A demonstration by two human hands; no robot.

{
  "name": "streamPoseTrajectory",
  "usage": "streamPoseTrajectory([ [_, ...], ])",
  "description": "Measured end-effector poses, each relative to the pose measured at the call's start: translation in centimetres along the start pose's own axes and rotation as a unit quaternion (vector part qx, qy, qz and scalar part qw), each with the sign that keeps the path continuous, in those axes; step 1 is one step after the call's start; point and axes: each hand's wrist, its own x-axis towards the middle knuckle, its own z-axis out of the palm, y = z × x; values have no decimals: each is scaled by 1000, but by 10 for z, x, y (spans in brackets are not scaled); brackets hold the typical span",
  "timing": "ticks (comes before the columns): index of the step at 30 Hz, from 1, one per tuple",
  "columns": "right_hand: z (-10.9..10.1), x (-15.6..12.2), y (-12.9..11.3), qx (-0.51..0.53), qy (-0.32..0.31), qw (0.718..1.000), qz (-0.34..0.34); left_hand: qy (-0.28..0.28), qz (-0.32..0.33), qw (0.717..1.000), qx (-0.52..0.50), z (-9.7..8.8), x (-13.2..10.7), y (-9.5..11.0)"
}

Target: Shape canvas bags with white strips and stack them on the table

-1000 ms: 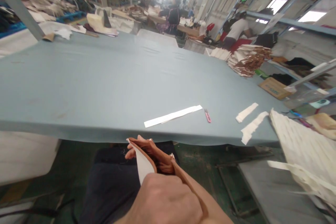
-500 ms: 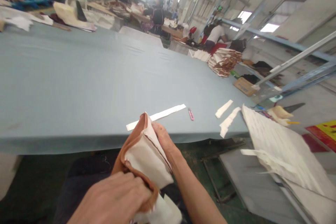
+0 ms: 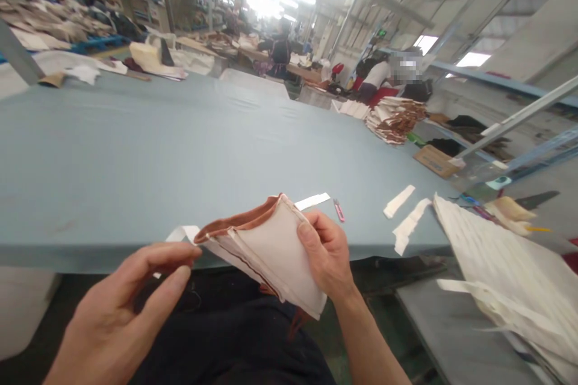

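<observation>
My right hand pinches a sewn brown-and-white bag-like piece between thumb and fingers. Its pale backing faces outward, with raised seams, and its brown side lines the opening at the top. My left hand is at the piece's left corner, thumb and forefinger apart, the fingertips close to the brown edge; whether they touch it I cannot tell. A curled white strip shows behind those fingers. Another flat white strip lies on the table, partly hidden by the piece. Pink thread snips lie beside it.
The blue-grey covered table spans ahead. Two pale scraps lie to the right, near a stack of white pieces. Farther back are a brown-and-white pile and a cardboard box. Other people work in the background.
The piece has been turned and raised, its opening now toward the upper left. My left hand has let go of its lower brown edge and moved left. The view has shifted slightly.
</observation>
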Motion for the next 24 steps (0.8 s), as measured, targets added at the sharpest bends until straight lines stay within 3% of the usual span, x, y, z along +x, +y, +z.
streamPoseTrajectory([
  [3,-2,-5,0,-2,-4,1000,3,-21,32,998,-47,12,9,8],
  [8,0,-14,3,14,9,999,42,-128,49,983,-122,30,10,25],
  [12,10,-20,22,58,8,989,137,-190,18,968,-163,29,7,27],
  [16,28,-24,50,89,-57,968,226,-190,45,971,-138,26,8,32],
  [19,43,-29,67,83,-99,962,240,-208,58,971,-98,26,9,37],
  [24,52,-37,80,37,-119,971,204,-247,53,961,-111,29,8,34],
])
